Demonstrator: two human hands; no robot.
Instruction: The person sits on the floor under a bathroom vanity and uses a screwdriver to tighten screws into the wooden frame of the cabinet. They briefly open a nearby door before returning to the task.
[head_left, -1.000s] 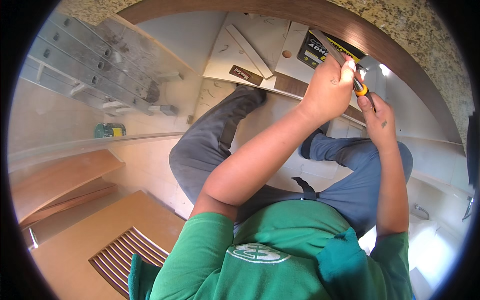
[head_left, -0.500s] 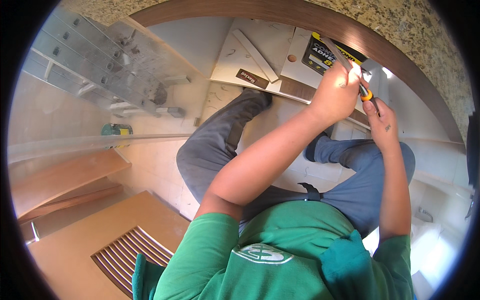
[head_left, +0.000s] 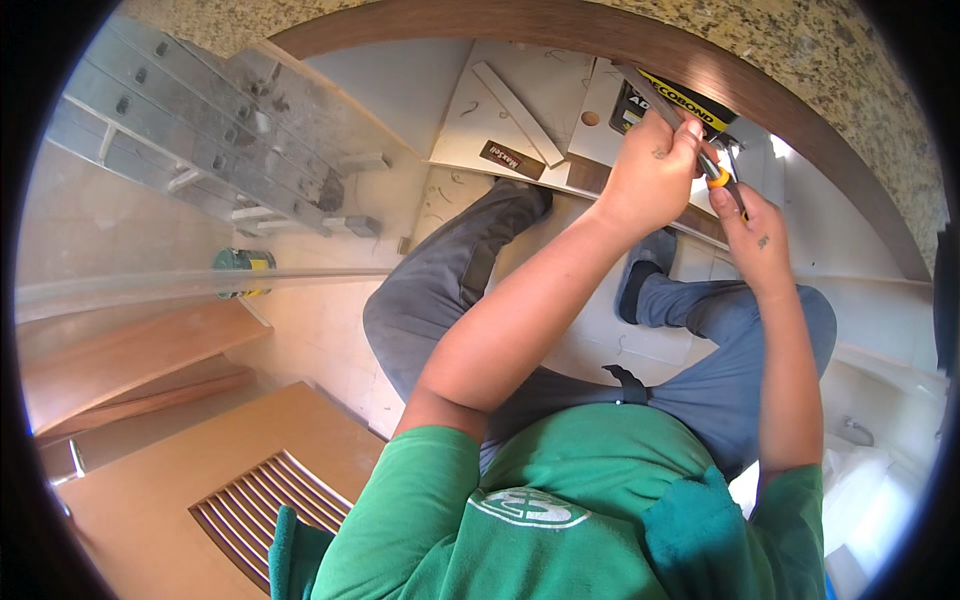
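Up near the curved wooden edge, my left hand (head_left: 645,185) is closed around a long, thin, greyish strip (head_left: 648,92), which sticks out past the fingers toward the back. Just to its right, my right hand (head_left: 757,238) grips a slim hand tool with a yellow-and-black handle (head_left: 718,180). The tool's front end lies close to the left fingers, which partly hide it, so its exact kind cannot be made out. Behind the left hand stands a black-and-yellow can (head_left: 690,100), partly covered by the hand and the strip.
A speckled stone counter (head_left: 820,70) with a wooden edge (head_left: 560,22) arches overhead. A white strip (head_left: 518,112) and a brown label piece (head_left: 511,158) lie on a board. To the left are an aluminium ladder (head_left: 200,150), a green can (head_left: 243,272) and a slatted wooden panel (head_left: 330,425).
Both hands have shifted slightly left and down, carrying the strip and the tool along. My grip looks the same. The whole view has also moved a little.
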